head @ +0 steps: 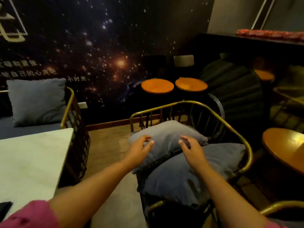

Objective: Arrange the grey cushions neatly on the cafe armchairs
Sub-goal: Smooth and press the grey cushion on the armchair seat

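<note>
Two grey cushions lie on a gold-railed armchair in front of me. The far cushion lies flat and overlaps the near cushion, which fills the seat. My left hand hovers over the far cushion's left side, fingers apart and curled. My right hand hovers over its right side, fingers spread. Neither hand grips anything. A third grey cushion stands upright against the back of another gold-railed armchair at the left.
A pale square table stands at the left with a dark flat object on its near corner. Round wooden tables sit behind the chair and at the right. A dark starry wall runs behind.
</note>
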